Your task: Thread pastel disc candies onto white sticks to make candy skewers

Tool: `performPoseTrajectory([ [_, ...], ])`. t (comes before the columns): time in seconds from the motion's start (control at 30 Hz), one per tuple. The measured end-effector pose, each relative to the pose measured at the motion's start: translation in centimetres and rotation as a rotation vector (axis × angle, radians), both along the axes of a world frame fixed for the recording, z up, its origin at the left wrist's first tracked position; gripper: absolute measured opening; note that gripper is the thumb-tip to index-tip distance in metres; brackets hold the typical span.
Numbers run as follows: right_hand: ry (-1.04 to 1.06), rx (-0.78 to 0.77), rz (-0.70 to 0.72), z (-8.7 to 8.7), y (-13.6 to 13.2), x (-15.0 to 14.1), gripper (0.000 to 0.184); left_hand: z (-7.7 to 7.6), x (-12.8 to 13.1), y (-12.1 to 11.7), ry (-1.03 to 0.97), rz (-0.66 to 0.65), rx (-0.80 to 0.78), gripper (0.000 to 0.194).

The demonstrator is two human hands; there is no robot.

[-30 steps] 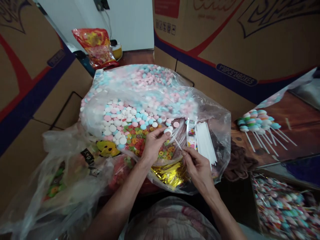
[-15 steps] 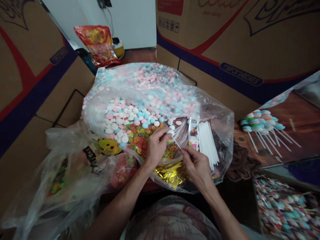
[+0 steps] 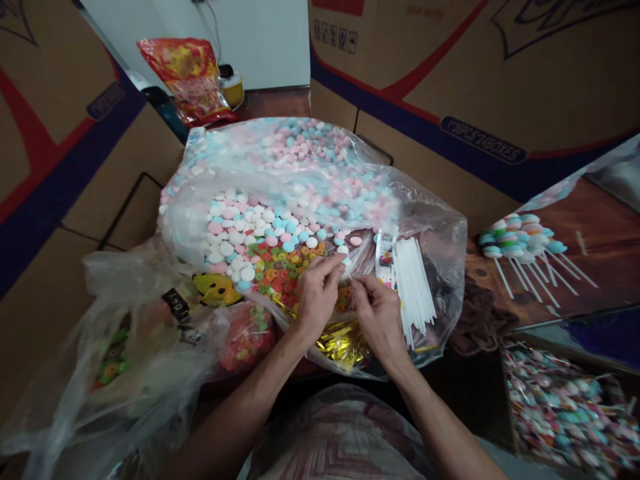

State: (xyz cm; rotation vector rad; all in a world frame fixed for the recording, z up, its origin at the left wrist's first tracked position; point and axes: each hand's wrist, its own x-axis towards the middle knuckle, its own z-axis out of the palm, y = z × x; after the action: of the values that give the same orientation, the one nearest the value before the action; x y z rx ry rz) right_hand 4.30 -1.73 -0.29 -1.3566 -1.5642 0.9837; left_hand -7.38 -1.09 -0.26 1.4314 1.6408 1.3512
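Over a clear plastic bag of sweets, my left hand (image 3: 319, 288) pinches a small pale marshmallow (image 3: 346, 262) at its fingertips. My right hand (image 3: 377, 312) is closed just beside it, its fingers on a thin white lollipop stick that is now mostly hidden. Beyond the hands lies a heap of pink, blue and white marshmallows (image 3: 255, 223). Under my left hand are colourful ring gummies (image 3: 277, 273). Gold twist ties (image 3: 345, 347) lie nearer to me, and a bundle of white sticks (image 3: 414, 287) sits right of my right hand.
Marshmallow lollipops (image 3: 523, 237) are piled on the table at right, above a box of wrapped sweets (image 3: 570, 400). A brown cloth (image 3: 480, 320) lies between. Large cartons (image 3: 400, 60) stand behind and left. A red snack bag (image 3: 187, 80) stands at the back; a plastic bag (image 3: 150, 373) lies left.
My right hand has moved left and up toward my left hand, so the stick between them shows far less. My left hand stays nearly in place; the whole view has shifted slightly.
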Motion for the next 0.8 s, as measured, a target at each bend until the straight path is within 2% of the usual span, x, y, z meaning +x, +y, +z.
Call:
performPoseTrajectory([
  [0.1,0.012,-0.004,-0.008,-0.1,0.3,0.4,0.025,0.2,0.1,-0.5,0.024,-0.119,0.013,0.028],
  [0.2,0.008,-0.039,0.003,-0.2,0.4,2.0,0.026,0.2,-0.5,-1.1,0.065,-0.152,-0.011,0.029],
  [0.37,-0.081,-0.066,-0.004,-0.2,-0.1,4.7,0.028,0.0,-1.5,-1.7,0.569,-0.311,-0.114,0.022],
  [0.43,-0.098,-0.066,-0.009,-0.2,-0.5,5.1,0.029,0.0,-1.5,-1.5,0.701,-0.350,-0.146,0.022],
  [0.5,-0.099,-0.065,-0.011,-0.3,-0.9,5.1,0.030,0.0,-1.4,-1.2,0.723,-0.344,-0.156,0.020],
  [0.67,-0.109,-0.079,-0.012,-0.6,-1.6,5.0,0.031,0.2,-1.1,-0.5,0.631,-0.308,-0.144,0.016],
  [0.8,-0.132,-0.084,-0.035,-0.6,-1.8,5.4,0.031,0.2,-0.8,-0.1,0.733,-0.369,-0.121,0.015],
])
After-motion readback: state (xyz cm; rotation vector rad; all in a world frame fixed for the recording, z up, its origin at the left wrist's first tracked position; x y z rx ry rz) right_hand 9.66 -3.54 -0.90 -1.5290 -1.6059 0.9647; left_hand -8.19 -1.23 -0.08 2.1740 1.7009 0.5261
